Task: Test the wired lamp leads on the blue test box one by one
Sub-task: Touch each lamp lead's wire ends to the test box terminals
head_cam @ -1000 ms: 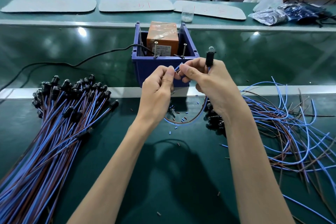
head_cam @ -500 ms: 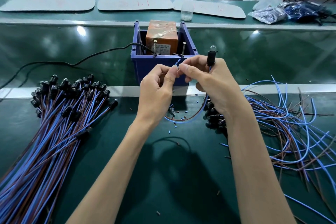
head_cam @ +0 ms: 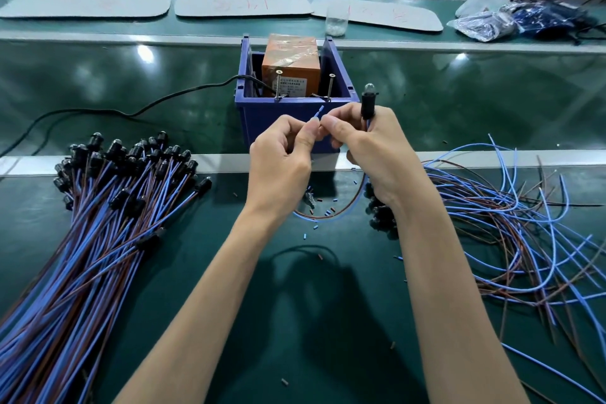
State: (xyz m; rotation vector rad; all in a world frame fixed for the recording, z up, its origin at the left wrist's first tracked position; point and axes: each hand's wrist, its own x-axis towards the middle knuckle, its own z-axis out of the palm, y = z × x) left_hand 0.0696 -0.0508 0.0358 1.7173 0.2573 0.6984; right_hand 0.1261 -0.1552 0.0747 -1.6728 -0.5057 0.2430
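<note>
The blue test box (head_cam: 272, 115) stands at the middle, with an orange block (head_cam: 292, 67) inside and two upright screws (head_cam: 329, 87) at its front wall. My right hand (head_cam: 373, 147) holds a wired lamp (head_cam: 368, 101) upright, its black socket and clear bulb above my fingers. Both hands pinch the lamp's blue lead end (head_cam: 318, 112) just in front of the box. My left hand (head_cam: 282, 157) grips that lead with thumb and forefinger. The lamp's blue and brown wires loop (head_cam: 331, 215) down below my hands.
A large bundle of wired lamps (head_cam: 98, 207) lies on the left. Loose blue and brown leads (head_cam: 511, 223) spread on the right, with black sockets (head_cam: 380, 220) under my right wrist. A black cable (head_cam: 137, 113) runs left from the box. Small wire clippings (head_cam: 328, 211) dot the green mat.
Both hands have stayed in front of the box, shifting slightly. The left thumb and forefinger have closed up on the blue lead end beside the right fingers.
</note>
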